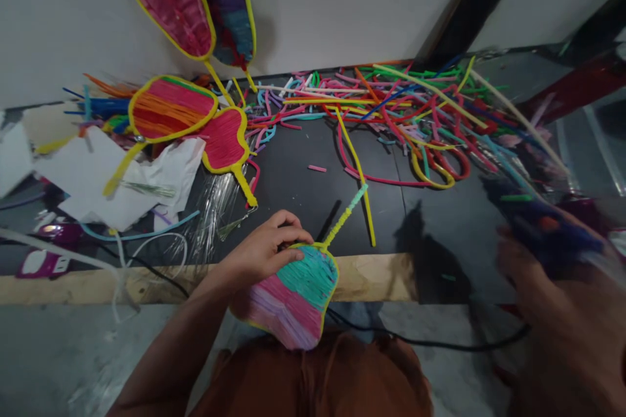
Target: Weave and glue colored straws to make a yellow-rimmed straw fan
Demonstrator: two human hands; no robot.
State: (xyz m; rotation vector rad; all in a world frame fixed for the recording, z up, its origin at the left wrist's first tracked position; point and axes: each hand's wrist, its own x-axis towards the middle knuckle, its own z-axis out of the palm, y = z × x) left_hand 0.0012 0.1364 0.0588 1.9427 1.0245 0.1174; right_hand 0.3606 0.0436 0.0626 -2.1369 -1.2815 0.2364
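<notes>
My left hand [276,244] is closed on the upper left edge of a hand fan [303,290]. Teal, pink and lilac pipe cleaners cover the fan, and a yellow rim runs round it. Its thin handle [345,216], wrapped in yellow and mint green, points up and right over the table. The fan's lower part hangs past the table's front edge, above my lap. Off to the right, apart from the fan, my right hand [542,293] is wrapped round a blue glue gun [552,234], smeared by motion. A black cord [435,342] runs towards that hand.
Loose pipe cleaners [362,104] pile along the back, with red-handled scissors [452,163] among them. A pink heart-shaped fan [225,140] and an orange-pink fan [171,109] lie at left. Two more fans stand against the wall. White paper [98,172] and clear strands lie nearby.
</notes>
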